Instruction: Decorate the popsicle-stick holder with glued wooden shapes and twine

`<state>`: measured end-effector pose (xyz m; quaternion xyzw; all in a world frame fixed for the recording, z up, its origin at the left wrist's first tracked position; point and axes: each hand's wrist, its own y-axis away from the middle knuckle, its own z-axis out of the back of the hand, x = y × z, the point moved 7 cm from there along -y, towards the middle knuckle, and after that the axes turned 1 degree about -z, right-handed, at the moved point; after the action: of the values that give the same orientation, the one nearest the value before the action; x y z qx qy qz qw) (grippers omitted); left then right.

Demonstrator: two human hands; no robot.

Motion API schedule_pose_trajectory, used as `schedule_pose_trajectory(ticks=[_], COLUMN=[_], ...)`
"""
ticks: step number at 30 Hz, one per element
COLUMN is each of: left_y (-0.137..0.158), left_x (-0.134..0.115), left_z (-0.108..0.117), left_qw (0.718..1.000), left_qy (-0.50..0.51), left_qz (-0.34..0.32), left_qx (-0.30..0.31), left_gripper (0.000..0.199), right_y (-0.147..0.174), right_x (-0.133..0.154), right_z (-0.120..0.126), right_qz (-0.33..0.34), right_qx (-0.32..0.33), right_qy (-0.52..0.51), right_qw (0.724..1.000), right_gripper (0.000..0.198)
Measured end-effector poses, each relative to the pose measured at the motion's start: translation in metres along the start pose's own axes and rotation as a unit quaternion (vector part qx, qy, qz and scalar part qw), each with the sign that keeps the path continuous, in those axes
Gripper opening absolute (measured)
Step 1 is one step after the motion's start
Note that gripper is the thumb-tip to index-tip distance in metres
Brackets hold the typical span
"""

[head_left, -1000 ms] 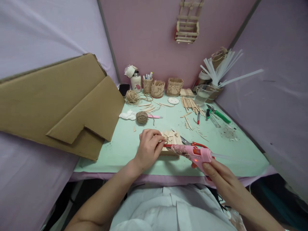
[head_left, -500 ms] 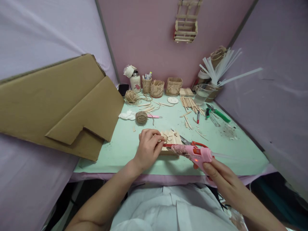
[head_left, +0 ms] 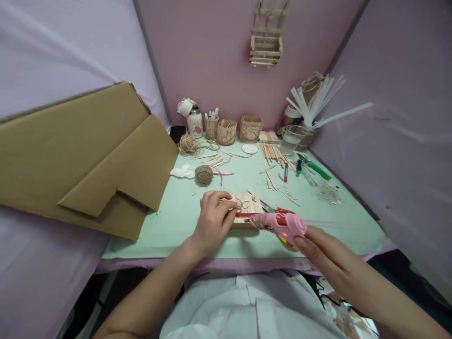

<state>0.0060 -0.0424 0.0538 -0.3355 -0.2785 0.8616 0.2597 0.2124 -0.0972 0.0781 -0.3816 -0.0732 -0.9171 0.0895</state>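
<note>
My right hand (head_left: 319,242) grips a pink hot glue gun (head_left: 278,223) with a lit orange light. The gun's front end points left, over the near side of a small wooden box (head_left: 243,225) faced with craft sticks. My left hand (head_left: 216,219) is at the box's left side, thumb and fingers pinched together at a small rounded wooden piece (head_left: 239,205). Several small wood pieces (head_left: 249,200) lie on the box's top. Red-handled scissors (head_left: 268,207) lie just behind the gun, partly hidden by it. Beneath the gun shows a bit of yellow (head_left: 285,241).
A large cardboard sheet (head_left: 95,141) stands at the left. Twine balls (head_left: 204,174), craft sticks (head_left: 273,154), a red-tipped pen (head_left: 286,173) and green-handled pliers (head_left: 318,169) lie behind. A plastic cup (head_left: 291,141) and glue sticks (head_left: 314,101) stand at the back right.
The whole view has shifted slightly. Both hands keep nearly the same pose at the box, and a yellow bit now shows under the glue gun.
</note>
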Motion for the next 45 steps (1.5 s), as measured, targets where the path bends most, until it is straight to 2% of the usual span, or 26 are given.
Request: schedule_pose_trajectory(ticks=[5, 8, 11, 14, 15, 17, 19, 22, 24, 25, 26, 28, 29, 31, 33, 36, 41, 45], left_y=[-0.001, -0.001, -0.001, -0.001, -0.001, -0.001, -0.001, -0.002, -0.002, -0.002, -0.002, -0.002, -0.002, -0.002, -0.002, -0.003, -0.002, 0.001], left_x=[-0.001, -0.001, -0.002, -0.002, -0.002, -0.002, -0.002, -0.003, -0.004, -0.004, -0.004, -0.004, -0.004, -0.005, -0.005, -0.004, -0.001, 0.002], left_z=[0.0, 0.0, 0.0, 0.0, 0.0, 0.0, 0.0, 0.0, 0.0, 0.001, 0.001, 0.001, 0.002, 0.003, 0.003, 0.002, 0.001, 0.002], left_qw=[1.0, 1.0, 1.0, 1.0, 1.0, 1.0, 1.0, 1.0, 1.0, 1.0, 1.0, 1.0, 1.0, 1.0, 0.999, 1.0, 1.0, 0.999], left_qy=[0.001, 0.001, 0.0, -0.001, -0.002, -0.003, -0.003, -0.002, 0.0, 0.001, 0.001, 0.002, 0.002, 0.001, 0.001, 0.006, 0.021, 0.04], left_qz=[-0.001, -0.004, -0.007, -0.014, -0.015, -0.016, -0.016, -0.017, -0.017, -0.017, -0.017, -0.022, -0.025, -0.029, -0.029, -0.023, -0.006, -0.016], left_qx=[0.003, 0.0, -0.005, -0.008, -0.009, -0.008, -0.007, -0.004, -0.004, -0.005, -0.006, -0.008, -0.01, -0.012, -0.015, -0.013, -0.007, 0.003], left_gripper=[0.011, 0.011, 0.011, 0.011, 0.011, 0.011, 0.011, 0.011, 0.011, 0.011, 0.011, 0.011, 0.011, 0.01, 0.009, 0.009, 0.011, 0.019], right_y=[0.008, 0.013, 0.011, 0.005, 0.002, -0.001, 0.001, 0.005, 0.003, -0.001, -0.005, -0.02, -0.028, -0.043, -0.055, -0.066, -0.071, -0.068], right_x=[0.0, -0.017, -0.053, -0.107, -0.125, -0.155, -0.169, -0.148, -0.11, -0.086, -0.059, -0.01, 0.01, 0.037, 0.05, 0.052, 0.049, 0.052], right_z=[0.018, 0.037, 0.058, 0.07, 0.07, 0.065, 0.063, 0.068, 0.069, 0.066, 0.063, 0.037, 0.021, -0.004, -0.023, -0.038, -0.042, -0.041], right_qz=[0.004, -0.006, -0.023, -0.089, -0.112, -0.136, -0.146, -0.127, -0.078, -0.039, 0.013, 0.124, 0.162, 0.193, 0.202, 0.196, 0.2, 0.237], right_qx=[-0.02, -0.065, -0.147, -0.223, -0.227, -0.21, -0.196, -0.199, -0.217, -0.225, -0.261, -0.217, -0.194, -0.175, -0.17, -0.159, -0.145, -0.146], right_qy=[0.008, 0.046, 0.155, 0.312, 0.347, 0.379, 0.398, 0.431, 0.426, 0.402, 0.359, 0.261, 0.232, 0.201, 0.194, 0.21, 0.245, 0.259], right_qw=[1.0, 0.997, 0.977, 0.919, 0.903, 0.891, 0.884, 0.871, 0.875, 0.887, 0.896, 0.932, 0.939, 0.944, 0.945, 0.945, 0.938, 0.925], right_gripper=[0.038, 0.041, 0.044, 0.052, 0.052, 0.051, 0.047, 0.042, 0.045, 0.045, 0.04, 0.029, 0.024, 0.019, 0.014, 0.009, 0.017, 0.019])
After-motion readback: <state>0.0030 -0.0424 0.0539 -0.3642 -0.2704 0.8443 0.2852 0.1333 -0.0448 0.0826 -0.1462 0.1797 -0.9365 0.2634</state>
